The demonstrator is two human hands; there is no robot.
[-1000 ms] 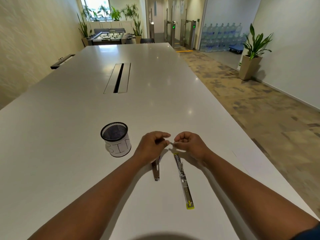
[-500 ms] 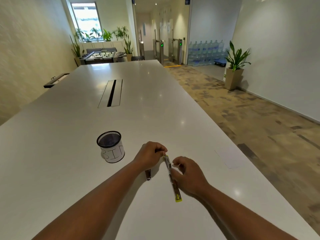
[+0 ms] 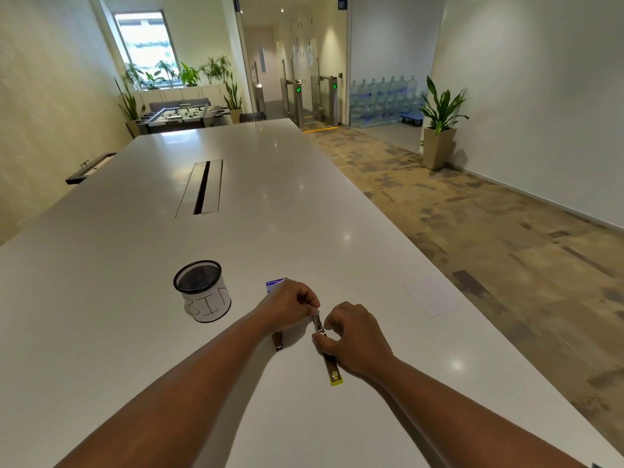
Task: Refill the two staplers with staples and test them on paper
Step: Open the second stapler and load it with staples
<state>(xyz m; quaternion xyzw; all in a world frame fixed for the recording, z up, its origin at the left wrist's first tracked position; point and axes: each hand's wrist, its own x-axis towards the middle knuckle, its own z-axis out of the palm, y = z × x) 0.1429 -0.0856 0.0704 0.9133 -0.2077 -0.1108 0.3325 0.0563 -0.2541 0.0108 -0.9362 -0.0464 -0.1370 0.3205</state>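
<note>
head view: opened stapler (image 3: pixel 326 346) lies on the bench (image 3: pixel 135 332), long axis running away from the person; left hand (image 3: pixel 290 304) pinches its far end, right hand (image 3: pixel 354 336) pinches mid-rail, nearer the yellow tip.

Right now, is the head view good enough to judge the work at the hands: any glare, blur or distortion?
Head view: wide-angle bending at the edges; small ceiling-light glints on the table, none on the stapler; left hand and right hand fairly sharp, soft shadows beneath; the staples are too small to tell.
</note>
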